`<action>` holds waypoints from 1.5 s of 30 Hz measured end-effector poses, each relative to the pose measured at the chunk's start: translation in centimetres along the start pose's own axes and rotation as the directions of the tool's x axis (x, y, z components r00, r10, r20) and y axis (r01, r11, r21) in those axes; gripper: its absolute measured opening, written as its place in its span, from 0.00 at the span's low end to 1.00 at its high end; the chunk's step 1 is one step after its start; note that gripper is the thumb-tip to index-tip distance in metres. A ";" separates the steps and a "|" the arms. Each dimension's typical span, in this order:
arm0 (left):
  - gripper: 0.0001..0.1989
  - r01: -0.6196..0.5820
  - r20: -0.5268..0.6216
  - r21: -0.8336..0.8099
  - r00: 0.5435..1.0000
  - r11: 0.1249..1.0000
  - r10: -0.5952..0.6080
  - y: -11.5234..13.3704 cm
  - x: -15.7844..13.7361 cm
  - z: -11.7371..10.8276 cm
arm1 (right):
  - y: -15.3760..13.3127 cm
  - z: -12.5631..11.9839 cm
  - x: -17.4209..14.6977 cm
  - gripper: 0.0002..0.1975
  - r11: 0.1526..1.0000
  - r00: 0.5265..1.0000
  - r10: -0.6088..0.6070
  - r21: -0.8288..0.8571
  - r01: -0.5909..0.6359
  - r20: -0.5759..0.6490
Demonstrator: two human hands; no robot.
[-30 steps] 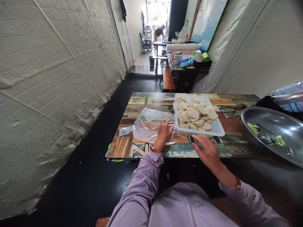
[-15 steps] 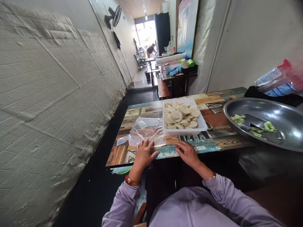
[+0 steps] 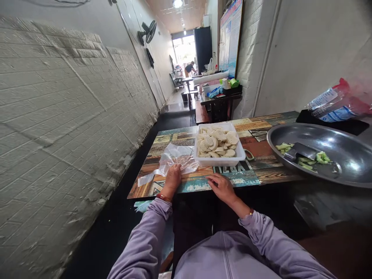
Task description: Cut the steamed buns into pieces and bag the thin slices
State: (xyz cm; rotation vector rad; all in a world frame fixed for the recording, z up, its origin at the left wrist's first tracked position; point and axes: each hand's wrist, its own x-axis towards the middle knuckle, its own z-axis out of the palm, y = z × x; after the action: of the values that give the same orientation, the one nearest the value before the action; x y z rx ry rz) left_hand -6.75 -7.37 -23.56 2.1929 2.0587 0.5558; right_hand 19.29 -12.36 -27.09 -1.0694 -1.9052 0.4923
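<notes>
My left hand is at the near edge of a crumpled clear plastic bag on the patterned table. Its fingers are curled down and closed on the bag's near edge. My right hand rests by the table's front edge, holding nothing, its fingers loosely bent and the thumb apart. Beyond it, a white plastic tub is heaped with pale round slices, whose kind I cannot make out. The tub's left side meets the bag.
A wide metal bowl at the right holds green vegetable pieces and a dark flat-bladed tool. A green-handled item lies beside the tub. Packaged bags sit behind the bowl. A person bends far off near the doorway.
My left hand's fingers, spread flat over the bag's near edge before, are now curled in on it, and the bag is more bunched. My right hand keeps its place. The camera view has tilted up slightly.
</notes>
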 end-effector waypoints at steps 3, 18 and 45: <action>0.11 0.044 0.004 -0.106 0.999 0.993 -0.044 0.3 0.5 -0.3 | -0.2 0.0 0.0 0.11 1.000 1.000 -0.007 0.008 0.007 0.007; 0.10 0.228 0.174 -0.964 0.932 0.140 -0.318 4.7 -8.1 -3.1 | -3.9 2.1 -1.5 0.37 0.966 0.994 0.042 0.248 -0.067 0.103; 0.33 -0.077 -0.135 -0.172 0.989 0.982 0.054 4.3 -7.6 0.9 | -3.7 -1.5 -2.6 0.22 0.972 0.959 0.232 0.081 -0.221 -0.161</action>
State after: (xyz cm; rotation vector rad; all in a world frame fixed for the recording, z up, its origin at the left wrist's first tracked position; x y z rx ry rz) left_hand -2.57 -14.99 -24.66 2.1808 1.9155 0.8751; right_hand 19.42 -16.67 -25.11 -1.2556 -1.6176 0.5661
